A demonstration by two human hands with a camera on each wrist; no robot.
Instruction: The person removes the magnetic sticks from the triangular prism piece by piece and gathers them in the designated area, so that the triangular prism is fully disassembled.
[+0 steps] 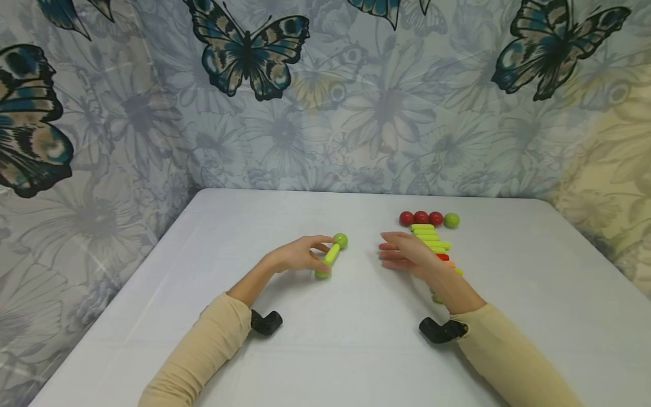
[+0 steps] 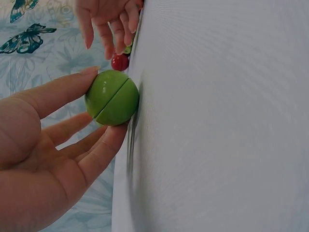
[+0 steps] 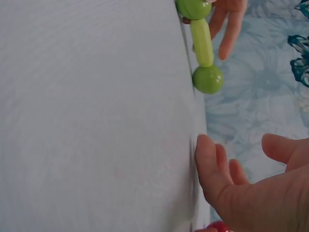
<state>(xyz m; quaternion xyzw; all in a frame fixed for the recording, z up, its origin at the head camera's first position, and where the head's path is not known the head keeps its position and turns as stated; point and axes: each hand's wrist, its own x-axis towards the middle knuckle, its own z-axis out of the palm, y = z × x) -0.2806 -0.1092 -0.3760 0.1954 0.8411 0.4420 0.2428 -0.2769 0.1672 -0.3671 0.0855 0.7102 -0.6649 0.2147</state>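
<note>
My left hand (image 1: 300,254) pinches one end of a green piece made of two green balls joined by a yellow-green rod (image 1: 332,254). In the left wrist view its thumb and fingers press on a green ball (image 2: 112,98) with a seam across it. The other green ball (image 3: 208,79) shows free of the fingers in the right wrist view. My right hand (image 1: 414,254) hovers with relaxed fingers by a column of short yellow-green rods (image 1: 424,230), partly covering it. Nothing sits between its thumb and fingers (image 3: 207,159).
Beyond the rods, several red balls (image 1: 421,217) and a green ball (image 1: 451,220) line up. Red, orange and yellow rods (image 1: 442,257) peek out beside the right wrist. Black wrist mounts (image 1: 267,323) jut from both sleeves. Patterned cloth (image 1: 356,124) hangs behind the white table (image 1: 356,350).
</note>
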